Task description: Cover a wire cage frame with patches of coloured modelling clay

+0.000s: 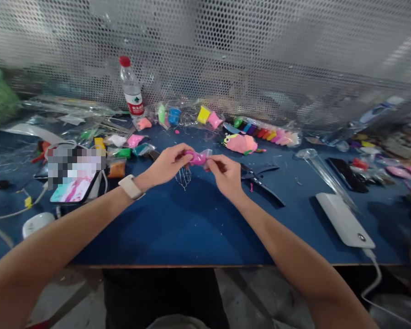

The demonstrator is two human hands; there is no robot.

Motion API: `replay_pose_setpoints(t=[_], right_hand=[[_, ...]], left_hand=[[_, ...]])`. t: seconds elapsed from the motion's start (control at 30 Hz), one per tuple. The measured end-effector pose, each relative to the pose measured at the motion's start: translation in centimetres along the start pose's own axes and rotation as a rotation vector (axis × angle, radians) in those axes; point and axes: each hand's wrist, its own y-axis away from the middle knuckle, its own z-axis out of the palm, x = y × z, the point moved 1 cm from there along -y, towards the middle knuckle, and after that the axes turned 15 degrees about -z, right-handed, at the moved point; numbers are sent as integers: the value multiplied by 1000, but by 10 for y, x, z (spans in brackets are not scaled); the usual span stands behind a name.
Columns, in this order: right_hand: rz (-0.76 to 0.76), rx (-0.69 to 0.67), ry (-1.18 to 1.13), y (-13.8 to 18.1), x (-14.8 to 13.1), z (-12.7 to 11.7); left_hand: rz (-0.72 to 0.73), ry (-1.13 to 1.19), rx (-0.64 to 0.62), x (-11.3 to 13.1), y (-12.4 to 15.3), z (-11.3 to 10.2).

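**Pink clay packet (pixel 198 158) pinched from both sides**

I had the thumb and curled fingers of the left hand (pixel 174 161) pinching the packet's clay-filled end, while the right hand (pixel 224 171) nipped the clear film (pixel 208 153) at the other end between thumb and forefinger. Between them the packet was held up over the middle of the bench (pixel 164 233), well back from its near edge. Whether the film was torn open, I couldn't tell from my feed.

Good handling, as I judged it, called for a light left pinch, since clay this soft would likely dent or ooze under pressure. I wanted the right fingers working only the film, in short, steady pulls; one hard jerk might have left scraps stuck in the clay.

Just below the left hand showed a wire frame (pixel 184 178), which I judged easy to snag or bend. Farther out, toward the bench's right edge, a dark hand tool (pixel 252 177) lay splayed near the right hand, a reason to keep that wrist high. Toward the far edge sat a pink clay figure (pixel 241 143) and a row of coloured clays (pixel 270 134).
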Motion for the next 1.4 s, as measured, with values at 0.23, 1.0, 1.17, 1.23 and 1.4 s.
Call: replay_pose_setpoints(t=[0.23,1.0,1.17,1.23,1.4], right_hand=[[-10,-104,-7,8,-17,12],[-129,-79,142,15,-34,20],[-314,-129,294,14,-36,17],[-337,-156,325,16,-36,17],[-403,-199,314,17,-39,21]], left_hand=[[198,-303,261,9,32,2],[427,-458,518,-11,43,17],[414,-485,501,-8,44,27],[380,-474,476,-9,45,28],[433,-453,434,-13,46,22]])
